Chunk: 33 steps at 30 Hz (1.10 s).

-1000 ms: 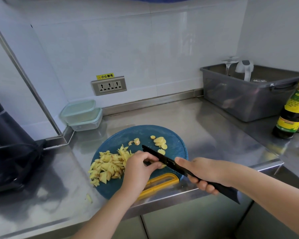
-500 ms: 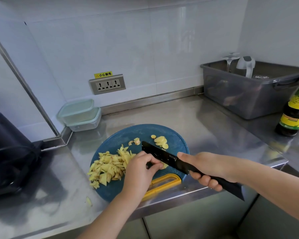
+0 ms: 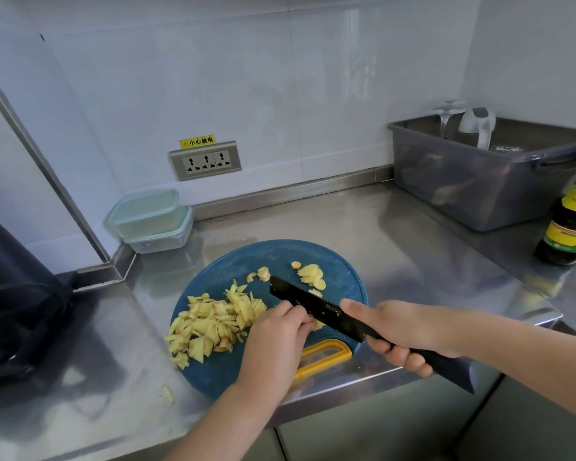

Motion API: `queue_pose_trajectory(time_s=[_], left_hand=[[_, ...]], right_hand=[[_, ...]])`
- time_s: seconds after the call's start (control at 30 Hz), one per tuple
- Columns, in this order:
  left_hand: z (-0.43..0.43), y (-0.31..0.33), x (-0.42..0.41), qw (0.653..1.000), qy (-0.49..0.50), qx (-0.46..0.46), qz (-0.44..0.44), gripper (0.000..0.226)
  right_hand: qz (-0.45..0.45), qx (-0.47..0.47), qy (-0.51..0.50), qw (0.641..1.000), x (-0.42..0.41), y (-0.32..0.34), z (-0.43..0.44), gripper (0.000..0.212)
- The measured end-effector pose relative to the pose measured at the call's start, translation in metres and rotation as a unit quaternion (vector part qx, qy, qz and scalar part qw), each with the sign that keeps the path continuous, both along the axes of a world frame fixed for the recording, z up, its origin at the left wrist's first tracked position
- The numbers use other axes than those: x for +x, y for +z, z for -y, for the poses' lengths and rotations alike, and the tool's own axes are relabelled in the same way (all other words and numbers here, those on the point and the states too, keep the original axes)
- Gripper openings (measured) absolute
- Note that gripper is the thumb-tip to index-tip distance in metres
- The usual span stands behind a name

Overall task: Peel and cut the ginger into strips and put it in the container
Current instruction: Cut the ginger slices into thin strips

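A round blue cutting board [image 3: 343, 261] with a yellow handle lies at the counter's front edge. A pile of cut ginger strips [image 3: 210, 324] covers its left part. A few ginger slices [image 3: 311, 276] lie at its far right. My left hand [image 3: 276, 337] presses its fingertips on a small ginger piece [image 3: 317, 324] right beside the blade, mostly hidden. My right hand [image 3: 399, 331] grips the handle of a black knife [image 3: 313, 304], whose blade rests on the board beside my left fingers. Two stacked clear containers [image 3: 150, 221] stand at the back left.
A grey plastic tub [image 3: 479, 181] holding a glass and a white utensil stands at the back right. A dark sauce bottle [image 3: 571, 221] is at the right edge. A black appliance [image 3: 10, 294] occupies the left. One ginger scrap [image 3: 167, 393] lies on the steel counter.
The knife blade has shifted a little over the ginger piece while my left fingers stay on it. The view has tilted slightly; the piles look unchanged.
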<state>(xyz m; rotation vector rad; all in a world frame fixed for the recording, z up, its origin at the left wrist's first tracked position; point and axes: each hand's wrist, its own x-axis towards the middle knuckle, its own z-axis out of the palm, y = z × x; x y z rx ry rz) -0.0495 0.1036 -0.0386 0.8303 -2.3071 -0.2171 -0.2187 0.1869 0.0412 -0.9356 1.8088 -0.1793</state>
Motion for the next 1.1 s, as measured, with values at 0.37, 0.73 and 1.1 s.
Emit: queue_pose_trajectory(time_s=[0.37,0.73,1.1], left_hand=[[0.011,-0.005,0.007,0.998,-0.027,0.05,-0.037,0.019],[0.008,-0.004,0.007,0.999,-0.026,0.026,-0.02,0.011],[0.005,-0.002,0.006,0.999,-0.02,0.034,-0.013,0.013]], right_hand=[[-0.056,0.057,-0.006,0.997,0.023,-0.008,0.028,0.07],[0.077,0.01,-0.055,0.995,-0.007,0.004,0.001,0.067],[0.058,0.035,-0.032,0.997,-0.005,0.005,-0.001,0.069]])
